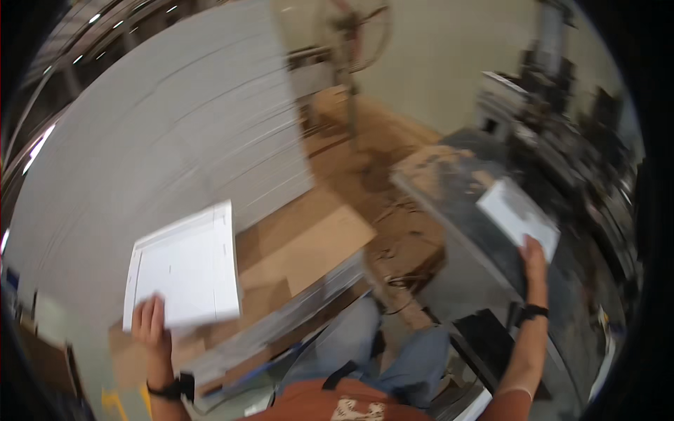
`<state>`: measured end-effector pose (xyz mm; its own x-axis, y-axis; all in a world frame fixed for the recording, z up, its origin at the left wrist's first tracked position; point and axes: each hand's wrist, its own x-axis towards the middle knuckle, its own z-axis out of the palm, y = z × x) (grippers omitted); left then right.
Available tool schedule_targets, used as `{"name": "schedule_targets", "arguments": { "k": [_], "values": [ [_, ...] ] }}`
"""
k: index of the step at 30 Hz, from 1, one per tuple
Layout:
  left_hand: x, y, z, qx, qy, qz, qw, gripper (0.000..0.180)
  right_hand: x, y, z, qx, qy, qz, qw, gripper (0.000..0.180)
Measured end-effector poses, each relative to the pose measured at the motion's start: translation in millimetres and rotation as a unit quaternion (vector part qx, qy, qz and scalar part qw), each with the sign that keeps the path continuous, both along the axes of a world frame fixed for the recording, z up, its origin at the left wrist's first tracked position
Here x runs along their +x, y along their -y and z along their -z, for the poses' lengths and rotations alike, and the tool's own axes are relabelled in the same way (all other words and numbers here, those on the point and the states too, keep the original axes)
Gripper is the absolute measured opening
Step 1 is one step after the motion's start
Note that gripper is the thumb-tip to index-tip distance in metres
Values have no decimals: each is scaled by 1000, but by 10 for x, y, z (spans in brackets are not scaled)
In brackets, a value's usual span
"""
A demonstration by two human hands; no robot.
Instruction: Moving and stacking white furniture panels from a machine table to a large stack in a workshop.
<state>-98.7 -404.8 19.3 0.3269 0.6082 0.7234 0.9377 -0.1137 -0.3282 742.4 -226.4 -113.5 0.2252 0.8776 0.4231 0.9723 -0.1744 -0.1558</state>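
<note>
My left hand grips the near edge of a flat white panel, its fingers on top. Thin dark lines and small marks run along the panel's borders, and it is held up in front of a tall stack of pale sheets. On the right, my right hand is closed at the near edge of a smaller-looking white panel above a dark machine table. Part of that panel is greyish, and blur hides whether it rests on the table.
Brown cardboard covers a low stack below the pale sheets. A dark machine rises behind the table at right. Scraps and dust lie on the brown floor between them. A fan on a stand is by the far wall.
</note>
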Motion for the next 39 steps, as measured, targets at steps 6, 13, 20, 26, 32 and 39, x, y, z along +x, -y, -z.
{"name": "schedule_targets", "arguments": {
  "k": [6, 13, 20, 26, 32, 39],
  "values": [
    [-639, 93, 294, -15, 44, -178, 983, 51, -407, 719, 42, 200, 49, -38, 978, 38],
    [-994, 1, 879, -229, 171, -132, 949, 57, -1218, 3665, 1437, 202, -87, 219, 951, 41],
    [-154, -1137, 1016, -32, 47, 86, 995, 53, -2318, 4664, 2248, -227, -216, 509, 802, 121],
    [2674, -1924, 973, -148, 157, 437, 873, 44, -2457, 4470, 1969, -238, -198, 452, 837, 69],
    [5478, -2236, 625, -150, 146, 632, 746, 49, -2411, 4688, 816, 159, -216, 337, 902, 63],
    [6683, -2747, 1044, -336, 65, 454, 822, 85, -1946, 4130, -984, 245, 36, 135, 959, 39]
  ]
}}
